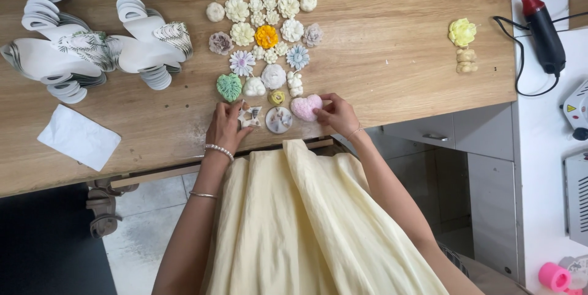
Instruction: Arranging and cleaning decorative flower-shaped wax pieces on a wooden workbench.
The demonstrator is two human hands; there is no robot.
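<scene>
Many small moulded flowers (256, 10) in white, cream, orange and lilac lie grouped on a wooden table (392, 37). My left hand (225, 124) rests at the near edge of the group, fingertips on a small star-shaped piece (251, 115), just below a green heart (229, 86). My right hand (337, 114) pinches the right side of a pink heart (304, 107). Between the hands lies a round pale disc (278, 120).
Stacks of flat white cut-out card shapes (92, 50) fill the table's left part, with a white napkin (78, 137) near the front edge. A yellow flower and a beige piece (463, 44) lie apart at right. A heat gun (544, 33) lies on the white counter.
</scene>
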